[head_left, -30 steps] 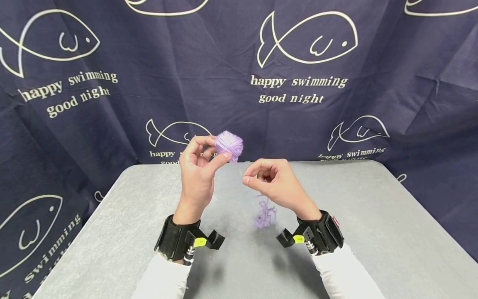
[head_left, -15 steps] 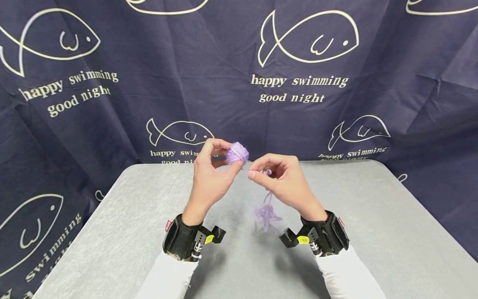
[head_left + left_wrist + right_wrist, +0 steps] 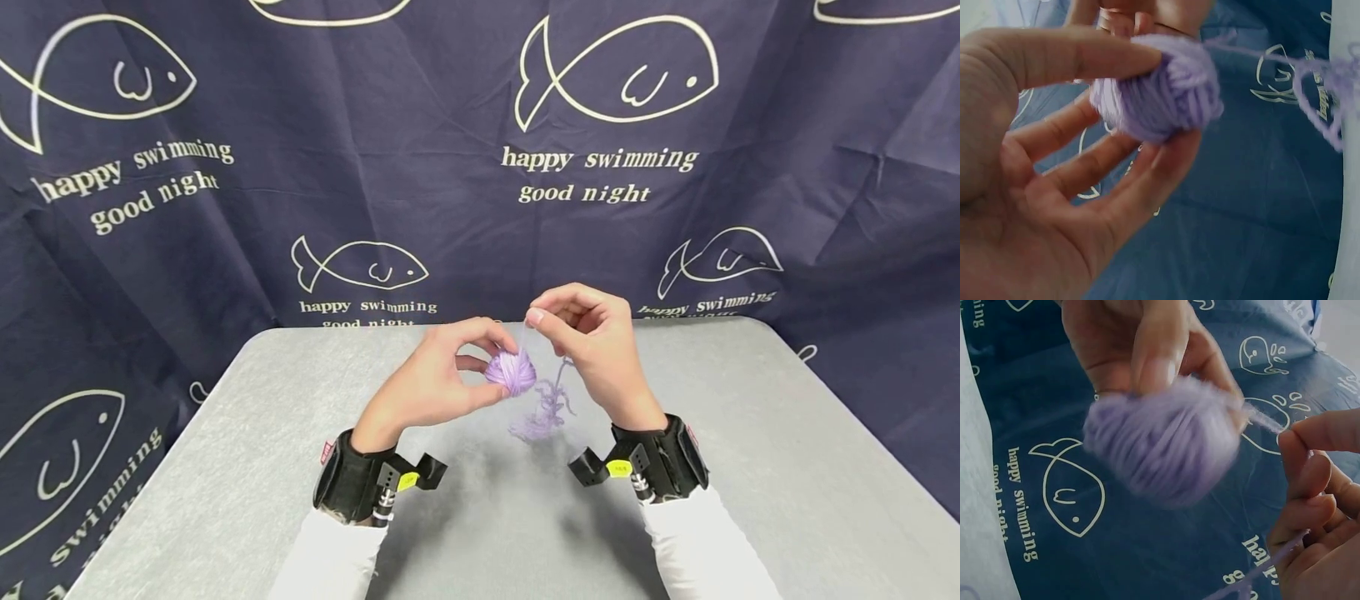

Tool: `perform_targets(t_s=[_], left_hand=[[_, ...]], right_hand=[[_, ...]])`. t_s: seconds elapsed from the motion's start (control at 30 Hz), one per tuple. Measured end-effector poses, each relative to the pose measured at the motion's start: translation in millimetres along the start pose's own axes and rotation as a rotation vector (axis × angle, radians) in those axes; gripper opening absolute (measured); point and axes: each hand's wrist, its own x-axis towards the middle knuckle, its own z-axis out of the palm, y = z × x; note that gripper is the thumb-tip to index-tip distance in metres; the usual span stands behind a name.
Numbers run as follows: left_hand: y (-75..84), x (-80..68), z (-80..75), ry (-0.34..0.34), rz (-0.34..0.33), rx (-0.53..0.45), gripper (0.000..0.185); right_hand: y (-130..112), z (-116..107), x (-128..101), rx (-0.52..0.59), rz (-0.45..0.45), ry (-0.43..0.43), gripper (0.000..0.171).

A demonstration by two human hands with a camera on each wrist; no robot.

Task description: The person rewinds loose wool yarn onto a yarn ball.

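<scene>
Your left hand [image 3: 442, 379] grips the yarn ball [image 3: 511, 371]; your right hand [image 3: 592, 342], just right and above it, pinches its strand [image 3: 551, 379].

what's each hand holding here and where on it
The left hand grips the purple yarn ball by its sides, between thumb and fingers. The right hand pinches the loose strand just off the ball, at its fingertips.

A small ball of yarn [image 3: 511, 371] is seen as soft, fuzzy, matt lilac wool. The table [image 3: 750, 467] is covered in grey, felt-like matt cloth; the backdrop [image 3: 300, 167] is creased navy fabric.
</scene>
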Motion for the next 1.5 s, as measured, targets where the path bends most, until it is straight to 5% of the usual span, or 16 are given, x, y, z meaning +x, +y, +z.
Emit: perform_targets(t_s=[0.17,0.37,0.53,0.73,0.93,1.1,1.3,1.5], left_hand=[[4.7,-1.0,-0.9,-0.053,0.055,-0.129,0.035],[8.8,-2.4,-1.6,-0.009,0.11,-0.286,0.038],[8.6,-1.2,-2.1,0.13,0.19,-0.416,0.041],[11.4,1.7,-2.5,0.396,0.209,-0.5,0.039],[10.0,5.6,-0.7,0.646,0.173,-0.411,0.037],[4.7,7.9,0.5,0.735,0.156,-0.253,0.038],[0.9,5.6,2.9,0.677,0.071,0.017,0.037],[-0.8,2.5,0.1,0.486,0.037,0.121,0.037]], right_hand=[[2,-1,2,0.026,0.019,0.014,0.006],[7,-2,2,0.04,0.074,-0.01,0.007],[11,-1,1,0.038,0.121,-0.066,0.006],[14,4,-1,-0.075,0.14,-0.165,0.008],[11,9,-3,-0.188,0.088,-0.26,0.005],[6,12,-5,-0.189,0.064,-0.258,0.005],[3,12,-5,-0.156,0.024,-0.203,0.006],[1,9,-4,-0.123,-0.013,-0.106,0.005]])
